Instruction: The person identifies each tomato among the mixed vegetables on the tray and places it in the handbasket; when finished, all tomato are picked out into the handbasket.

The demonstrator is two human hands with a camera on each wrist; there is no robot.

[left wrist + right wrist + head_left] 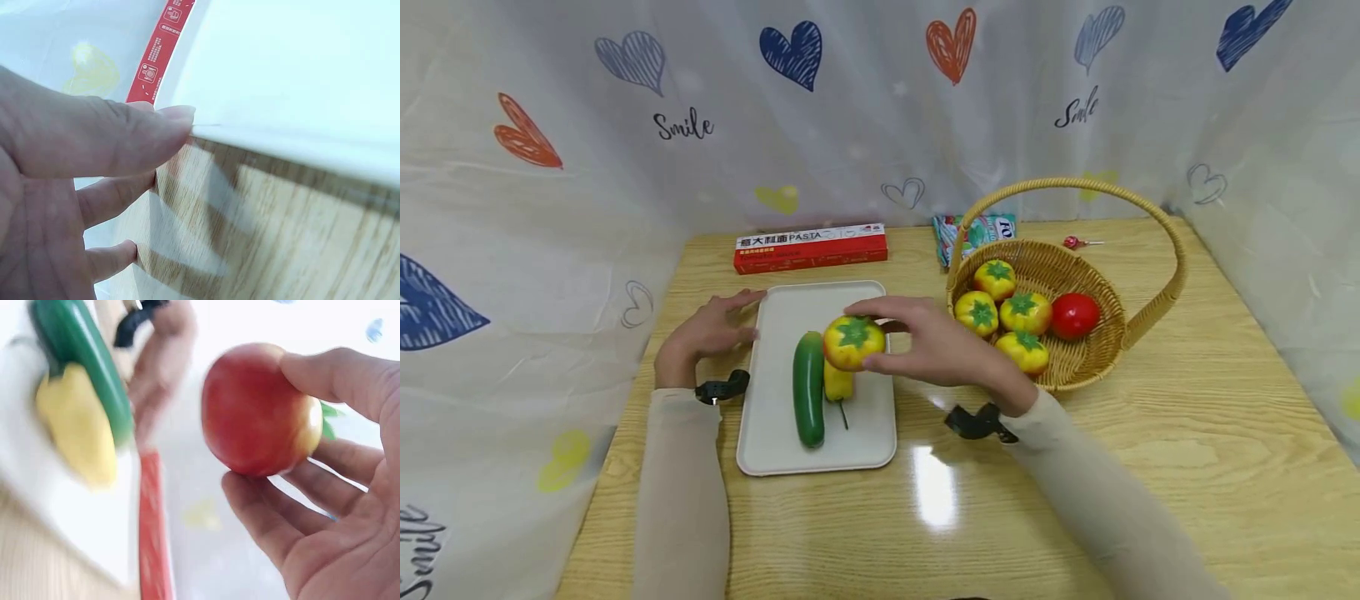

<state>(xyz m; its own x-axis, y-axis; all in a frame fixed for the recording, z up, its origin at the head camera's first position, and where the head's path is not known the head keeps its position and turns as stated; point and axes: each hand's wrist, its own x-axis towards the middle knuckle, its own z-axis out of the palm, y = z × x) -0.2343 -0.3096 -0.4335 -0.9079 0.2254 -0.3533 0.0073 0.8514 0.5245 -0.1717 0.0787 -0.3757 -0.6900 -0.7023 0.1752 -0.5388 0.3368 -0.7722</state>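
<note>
My right hand holds a yellow-and-red tomato with a green star-shaped top, thumb and fingers on its sides. It is held above the white tray; the right wrist view shows the red underside of the tomato. On the tray lie a green cucumber and, beside it, a yellow pepper partly hidden by the tomato. At the tray's left edge is my left hand. In the left wrist view its thumb touches the tray's rim, with the other fingers spread beside the tray.
A wicker basket with a tall handle stands to the right, holding several similar tomatoes and one red one. Behind the tray lies a red pasta box. A green packet and a lollipop lie near the back edge.
</note>
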